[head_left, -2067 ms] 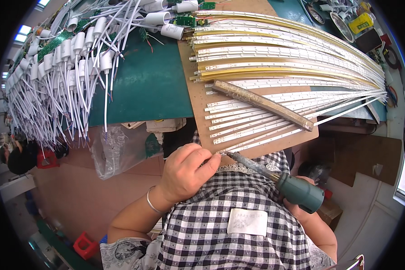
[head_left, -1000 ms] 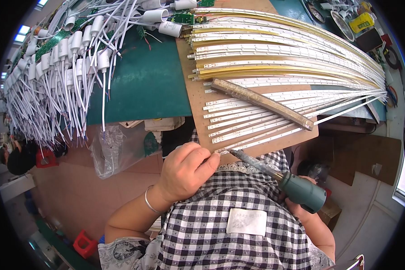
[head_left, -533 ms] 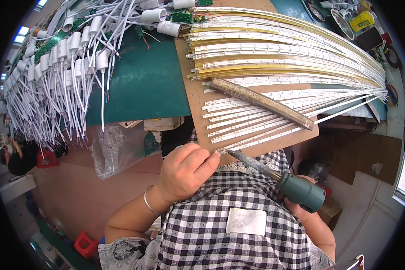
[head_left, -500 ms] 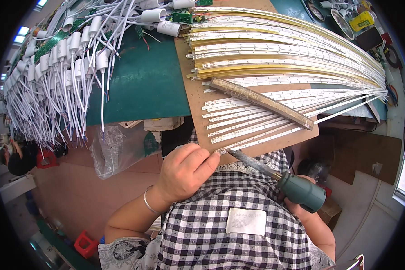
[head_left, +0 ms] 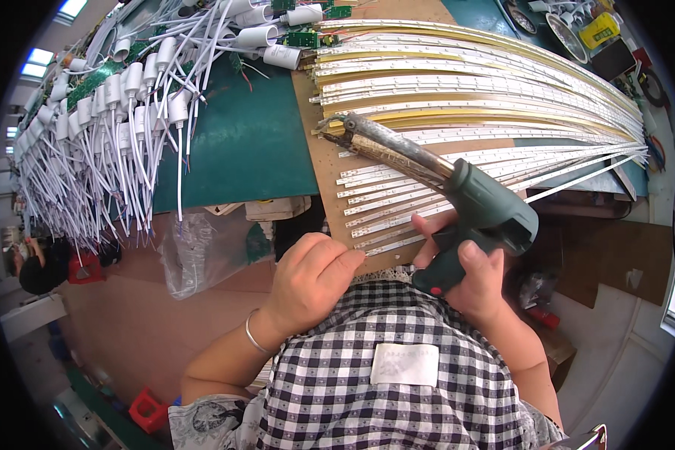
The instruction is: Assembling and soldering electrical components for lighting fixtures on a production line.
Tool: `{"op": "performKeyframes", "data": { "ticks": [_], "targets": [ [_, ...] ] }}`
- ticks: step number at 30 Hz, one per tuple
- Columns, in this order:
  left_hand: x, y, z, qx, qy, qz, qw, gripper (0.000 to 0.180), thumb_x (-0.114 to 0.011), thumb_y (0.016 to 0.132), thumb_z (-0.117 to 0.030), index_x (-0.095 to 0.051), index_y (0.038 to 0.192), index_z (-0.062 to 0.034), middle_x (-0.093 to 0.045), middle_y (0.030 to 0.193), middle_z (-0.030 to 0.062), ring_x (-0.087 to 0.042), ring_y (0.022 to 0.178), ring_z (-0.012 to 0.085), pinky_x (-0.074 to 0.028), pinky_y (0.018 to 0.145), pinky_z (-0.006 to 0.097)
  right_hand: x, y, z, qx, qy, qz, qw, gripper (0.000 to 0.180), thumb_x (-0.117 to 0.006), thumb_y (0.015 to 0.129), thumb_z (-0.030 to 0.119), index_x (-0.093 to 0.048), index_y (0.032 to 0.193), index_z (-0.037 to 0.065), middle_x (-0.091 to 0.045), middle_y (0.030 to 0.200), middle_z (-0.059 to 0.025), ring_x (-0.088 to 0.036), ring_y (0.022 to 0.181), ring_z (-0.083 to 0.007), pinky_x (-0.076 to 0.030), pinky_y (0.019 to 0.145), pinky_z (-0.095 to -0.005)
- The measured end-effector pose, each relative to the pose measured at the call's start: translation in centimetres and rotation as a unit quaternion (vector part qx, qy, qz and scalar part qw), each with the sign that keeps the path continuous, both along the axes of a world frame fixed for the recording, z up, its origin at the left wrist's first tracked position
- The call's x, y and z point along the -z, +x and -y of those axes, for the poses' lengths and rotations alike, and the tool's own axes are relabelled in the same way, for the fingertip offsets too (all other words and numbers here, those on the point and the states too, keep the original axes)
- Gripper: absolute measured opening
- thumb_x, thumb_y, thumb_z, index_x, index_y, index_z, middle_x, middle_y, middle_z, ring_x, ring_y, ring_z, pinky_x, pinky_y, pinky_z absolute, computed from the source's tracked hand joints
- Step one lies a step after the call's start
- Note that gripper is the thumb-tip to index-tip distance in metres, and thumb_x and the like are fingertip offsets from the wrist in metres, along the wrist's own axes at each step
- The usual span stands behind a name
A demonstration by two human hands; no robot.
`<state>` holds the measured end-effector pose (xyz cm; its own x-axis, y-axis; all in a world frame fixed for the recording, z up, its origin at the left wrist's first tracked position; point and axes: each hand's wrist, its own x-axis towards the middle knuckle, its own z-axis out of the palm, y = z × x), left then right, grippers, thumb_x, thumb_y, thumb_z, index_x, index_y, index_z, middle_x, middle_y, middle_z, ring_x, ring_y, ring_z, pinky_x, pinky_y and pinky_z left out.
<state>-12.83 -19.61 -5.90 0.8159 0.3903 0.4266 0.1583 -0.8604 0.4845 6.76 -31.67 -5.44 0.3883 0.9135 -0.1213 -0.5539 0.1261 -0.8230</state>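
the right hand (head_left: pixel 476 281) is gripping the green handle of a soldering iron (head_left: pixel 435 187), fingers wrapped fully around it, and is holding it over the brown board (head_left: pixel 319 176). the iron's long metal shaft is lying across the light strips (head_left: pixel 487 97), with its tip (head_left: pixel 330 126) resting near the left ends of the strips, close to the board's left edge. the left hand (head_left: pixel 311 281) is sitting curled at the near edge of the board, fingers bent in loosely and fingertips touching the board's lower rim; whether it is pinching anything i cannot tell. a thin bracelet (head_left: pixel 253 341) is circling that wrist. the strips are fanning out to the right over the board. to the left, on the green mat (head_left: pixel 240 150), white cables (head_left: pixel 112 150) are hanging over the table edge, and a clear plastic bag (head_left: pixel 199 251) is hanging below it.
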Motion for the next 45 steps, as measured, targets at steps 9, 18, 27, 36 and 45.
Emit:
{"op": "performKeyframes", "data": {
  "ticks": [9,18,27,36,45],
  "targets": [
    [0.1,0.3,0.4,-0.057,-0.095,-0.012,0.994,0.020,-0.072,0.069,0.003,-0.066,0.087,-0.0042,-0.057,0.084,0.0068,-0.054,0.077,0.0258,-0.046,0.067,0.036,0.0,-0.5,-0.1,-0.011,0.014,0.064,0.998,0.043,-0.064,0.090,0.020,-0.051,0.126,-0.001,-0.060,0.113,-0.0178,-0.066,0.078,-0.0250,-0.057,0.068,-0.0342],
    [0.3,-0.4,0.2,0.002,-0.018,-0.003,1.000,0.029,-0.071,0.063,0.001,-0.068,0.091,-0.0041,-0.056,0.083,0.0069,-0.055,0.070,0.0247,-0.046,0.058,0.035,-0.2,-0.9,-0.1,-0.009,0.014,0.061,0.998,0.041,-0.063,0.091,0.019,-0.051,0.126,0.000,-0.059,0.113,-0.0176,-0.065,0.081,-0.0243,-0.057,0.069,-0.0336],
    [-0.1,-0.3,-0.5,0.029,0.010,-0.018,0.999,0.029,-0.068,0.062,-0.001,-0.070,0.091,-0.0029,-0.056,0.081,0.0069,-0.057,0.068,0.0231,-0.047,0.055,0.032,-0.2,-1.1,-0.1,-0.007,-0.011,0.076,0.997,0.050,-0.065,0.089,0.024,-0.048,0.128,-0.002,-0.058,0.114,-0.0188,-0.065,0.080,-0.0249,-0.057,0.067,-0.0341],
    [-0.5,-0.2,-0.8,0.042,0.022,-0.028,0.998,0.027,-0.069,0.066,-0.003,-0.070,0.092,-0.0036,-0.057,0.081,0.0069,-0.057,0.067,0.0225,-0.048,0.054,0.031,-0.3,-0.2,2.1,0.005,-0.016,0.100,0.995,0.046,-0.062,0.091,0.030,-0.052,0.125,0.000,-0.061,0.107,-0.0153,-0.064,0.078,-0.0201,-0.055,0.076,-0.0376],
    [0.0,-0.5,-0.7,0.034,0.021,-0.017,0.999,0.025,-0.069,0.067,-0.002,-0.070,0.092,-0.0040,-0.056,0.080,0.0063,-0.056,0.066,0.0211,-0.047,0.053,0.030,0.6,3.0,12.9,-0.110,-0.179,0.415,0.885,0.034,-0.069,0.075,0.022,-0.065,0.102,0.001,-0.067,0.092,-0.0099,-0.065,0.082,-0.0250,-0.051,0.078,-0.0367]
  ]
}}
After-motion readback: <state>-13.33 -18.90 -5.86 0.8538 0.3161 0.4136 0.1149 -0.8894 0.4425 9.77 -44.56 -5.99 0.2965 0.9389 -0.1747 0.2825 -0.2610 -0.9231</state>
